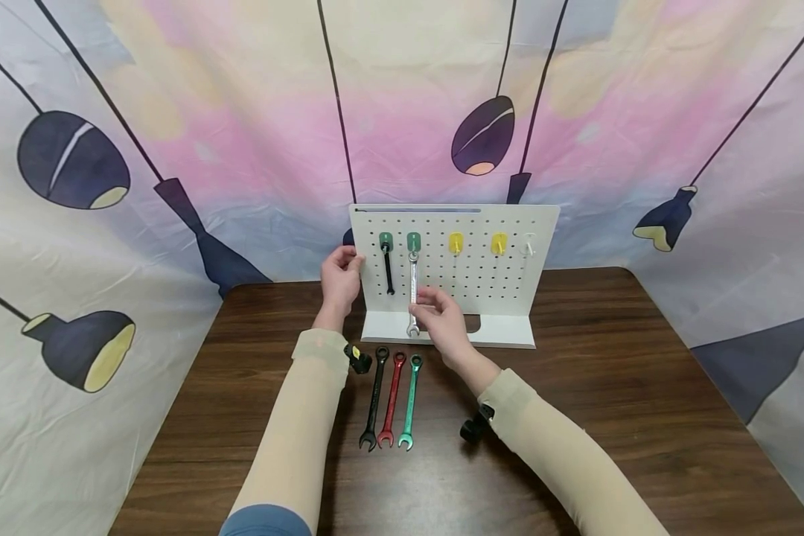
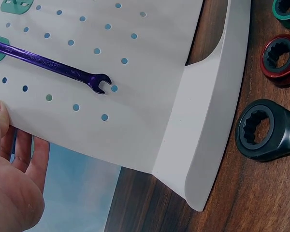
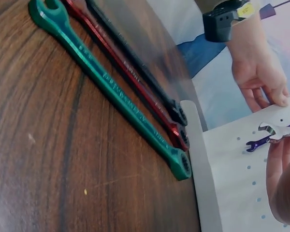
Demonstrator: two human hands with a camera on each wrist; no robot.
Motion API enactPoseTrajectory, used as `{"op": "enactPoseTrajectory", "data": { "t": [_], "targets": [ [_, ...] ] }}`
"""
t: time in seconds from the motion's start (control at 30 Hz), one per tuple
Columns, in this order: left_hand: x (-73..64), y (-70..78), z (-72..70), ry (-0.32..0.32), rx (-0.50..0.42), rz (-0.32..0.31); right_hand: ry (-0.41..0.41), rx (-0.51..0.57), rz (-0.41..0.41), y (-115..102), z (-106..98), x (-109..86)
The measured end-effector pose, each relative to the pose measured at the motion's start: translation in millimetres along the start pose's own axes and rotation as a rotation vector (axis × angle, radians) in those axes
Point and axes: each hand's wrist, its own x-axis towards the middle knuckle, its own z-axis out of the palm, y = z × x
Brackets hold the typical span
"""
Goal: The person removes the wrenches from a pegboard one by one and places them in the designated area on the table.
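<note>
A white pegboard stand [image 1: 442, 327] stands upright on the table, and my left hand [image 1: 340, 281] pinches its left edge between thumb and fingers. On the leftmost green hook [image 1: 385, 240] hangs a dark purple combination wrench [image 2: 53, 64]. My right hand [image 1: 440, 321] holds a silver combination wrench [image 1: 413, 286] near its lower, open end. That wrench is upright, its ring end right at the second green hook [image 1: 413, 240]. In the right wrist view, the silver wrench's open jaw end shows above the right fingers [image 3: 275, 159].
Black [image 1: 374, 402], red [image 1: 392, 402] and green [image 1: 410, 402] combination wrenches lie side by side on the wooden table [image 1: 576, 461], in front of the stand. Two yellow hooks [image 1: 455, 243] and one white hook [image 1: 528, 244] line the board's right half. A patterned cloth [image 1: 261, 149] hangs behind.
</note>
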Motion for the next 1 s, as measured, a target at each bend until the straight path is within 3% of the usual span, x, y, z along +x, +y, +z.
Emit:
{"op": "enactPoseTrajectory", "data": {
  "t": [0.37,1.0],
  "targets": [
    [-0.3,0.0,-0.2,-0.007,0.01,-0.001,-0.051,0.047,0.049,-11,-4,-8.0],
    [-0.4,-1.2,-0.7,-0.012,0.024,0.012,-0.071,0.089,0.083,-20,-3,-11.4]
  ]
}}
